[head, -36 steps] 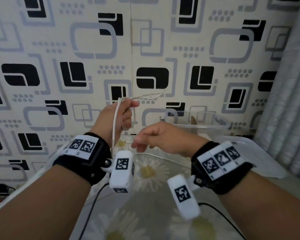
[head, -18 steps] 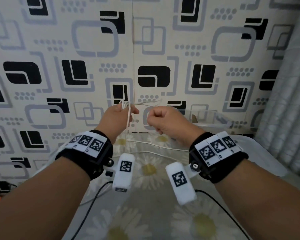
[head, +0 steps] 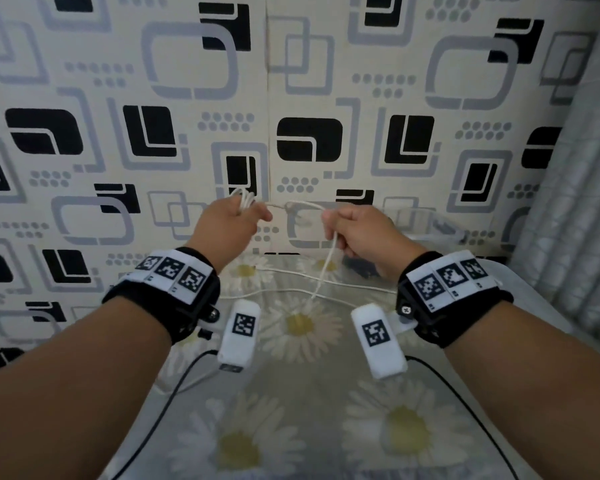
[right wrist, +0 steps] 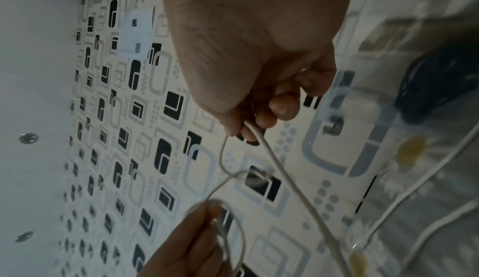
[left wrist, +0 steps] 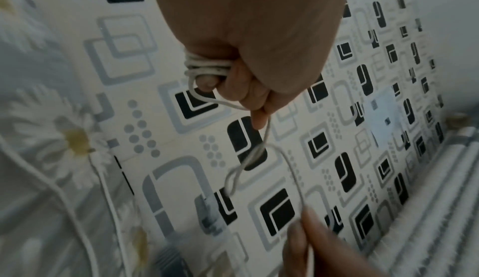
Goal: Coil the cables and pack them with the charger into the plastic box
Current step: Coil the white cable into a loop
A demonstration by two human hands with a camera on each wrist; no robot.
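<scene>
My left hand [head: 232, 220] is raised in front of the wall and grips several small loops of the white cable [left wrist: 207, 67] wound round its fingers. My right hand [head: 357, 233] holds the same white cable [head: 327, 261] a short way to the right. Between the hands the cable makes a loose twisted loop [right wrist: 233, 176]. From my right hand [right wrist: 259, 56] it hangs down to the flowered tablecloth [head: 302, 341]. The clear plastic box [head: 440, 225] stands behind my right hand, against the wall. A dark object [head: 361, 268] lies on the cloth under my right hand; I cannot tell what it is.
More white cable [head: 284, 291] lies in long strands across the cloth between my wrists. Thin black cords [head: 174, 393] trail from the wrist cameras toward me. The patterned wall [head: 291, 98] is close behind, and a grey curtain [head: 575, 202] hangs at the right.
My right hand rose from below the left one, took the cable and drew away to the right. The left hand moved slightly left, still holding the loops.
</scene>
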